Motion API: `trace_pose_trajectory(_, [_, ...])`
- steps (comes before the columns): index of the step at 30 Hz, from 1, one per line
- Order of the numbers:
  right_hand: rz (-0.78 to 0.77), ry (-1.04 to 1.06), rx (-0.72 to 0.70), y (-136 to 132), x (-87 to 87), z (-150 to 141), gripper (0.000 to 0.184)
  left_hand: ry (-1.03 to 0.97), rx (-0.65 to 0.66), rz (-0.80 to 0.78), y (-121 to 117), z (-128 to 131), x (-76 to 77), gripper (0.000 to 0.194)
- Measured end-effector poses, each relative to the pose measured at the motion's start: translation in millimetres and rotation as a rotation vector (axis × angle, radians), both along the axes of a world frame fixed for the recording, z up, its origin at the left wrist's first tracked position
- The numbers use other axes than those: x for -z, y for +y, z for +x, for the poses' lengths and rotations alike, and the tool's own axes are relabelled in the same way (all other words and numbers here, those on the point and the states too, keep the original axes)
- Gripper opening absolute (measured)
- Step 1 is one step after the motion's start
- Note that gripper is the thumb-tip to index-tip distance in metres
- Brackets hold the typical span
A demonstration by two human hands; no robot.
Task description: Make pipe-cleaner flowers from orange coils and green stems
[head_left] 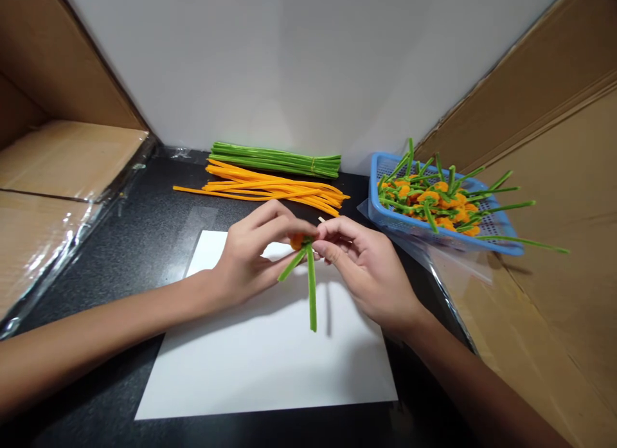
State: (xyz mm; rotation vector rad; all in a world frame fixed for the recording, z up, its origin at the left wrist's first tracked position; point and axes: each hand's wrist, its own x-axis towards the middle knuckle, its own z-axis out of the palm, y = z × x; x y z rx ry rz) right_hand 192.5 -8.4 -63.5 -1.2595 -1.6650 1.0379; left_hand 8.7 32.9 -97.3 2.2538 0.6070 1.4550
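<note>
Over the white sheet of paper [270, 364], both hands meet around a small pipe-cleaner flower with an orange head [297, 241] and green pipe-cleaner ends [312, 294] hanging down. My left hand [255, 249] is closed, its thumb and fingers gripping the orange head from the left. From the right, my right hand [361, 261] pinches at the green part beside the head; its fingertips hide the exact hold. A small pale tip [321, 220] pokes out above the right fingertips, too little of it showing to name.
Behind the hands lie a bundle of green pipe cleaners [274, 159] and a loose pile of orange pipe cleaners [279, 188]. At right, a blue plastic basket [511, 247] holds several orange-and-green pieces, some stems jutting over its rim. Cardboard [554, 178] and a white wall [337, 62] enclose the black tabletop [164, 210].
</note>
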Motion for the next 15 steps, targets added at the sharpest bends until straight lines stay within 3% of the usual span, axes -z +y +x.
trace_pose_trajectory(4, [0.032,-0.053,0.025,-2.7,-1.9,-1.1,0.008,0.019,-0.033,0.084,1.8,-0.7,-1.2,0.007])
trace_pose_trajectory(11, [-0.225,-0.027,0.032,-4.9,-9.5,-6.2,0.014,0.028,-0.009,0.097,-3.5,-1.1,5.5,0.012])
trace_pose_trajectory(15, [-0.239,0.014,0.034,-4.0,-12.0,-4.8,0.013,0.024,0.026,0.037,-3.5,-0.3,2.1,0.011])
